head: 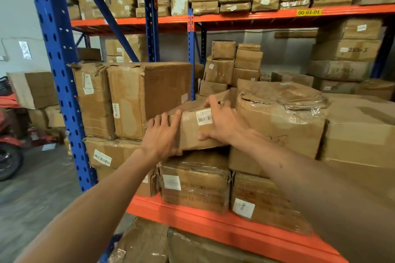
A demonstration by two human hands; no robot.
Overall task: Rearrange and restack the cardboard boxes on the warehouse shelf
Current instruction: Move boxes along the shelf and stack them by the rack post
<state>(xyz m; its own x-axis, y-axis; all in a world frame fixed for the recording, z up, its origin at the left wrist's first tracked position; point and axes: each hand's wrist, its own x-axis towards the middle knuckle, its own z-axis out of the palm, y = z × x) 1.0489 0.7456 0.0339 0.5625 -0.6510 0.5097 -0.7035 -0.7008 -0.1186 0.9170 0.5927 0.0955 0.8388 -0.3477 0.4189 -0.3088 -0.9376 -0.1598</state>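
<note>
My two bare hands clamp a small cardboard box (193, 128) at chest height on the warehouse shelf (213, 220). My left hand (161, 137) grips its left end, fingers spread on the top edge. My right hand (222, 123) wraps its right side, covering a barcode label (204, 118). The box rests on a taped carton (195, 181), wedged between a tall box (149, 98) and a plastic-wrapped one (280, 121).
</note>
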